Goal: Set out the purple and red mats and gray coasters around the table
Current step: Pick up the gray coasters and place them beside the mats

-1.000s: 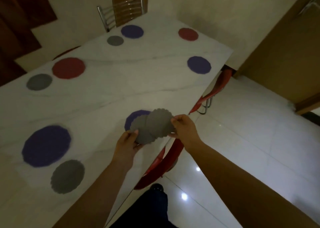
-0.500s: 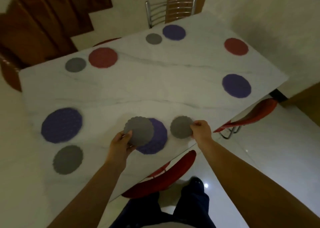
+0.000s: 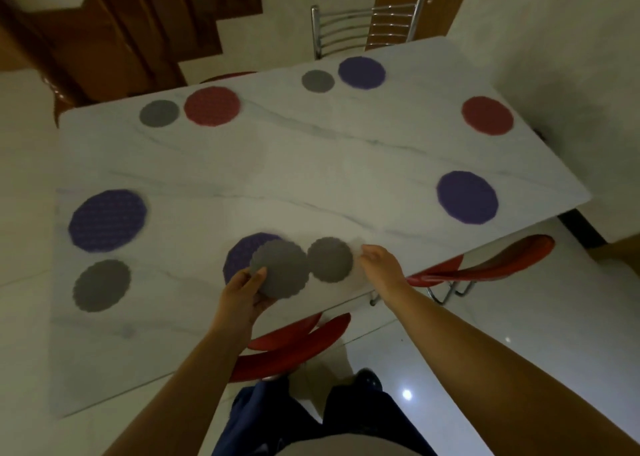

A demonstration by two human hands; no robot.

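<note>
Gray coaster lying flat on the table near its near edge, just right of the near purple mat, presumably set down there as that place's partner piece. Right hand just beside its right rim, fingers loosely curled and gripping nothing; touching or apart, cannot tell. Left hand pinched on a second gray coaster, held over the mat and hiding much of it, likely kept back for a place lacking one. Judged short of done: far-right red mat and right purple mat without coasters beside them. Elsewhere paired already: left purple mat with coaster, far red mat with coaster, far purple mat with coaster. Red chairs tucked under the near edge, perhaps awkward for walking round; metal chair at the far side.
</note>
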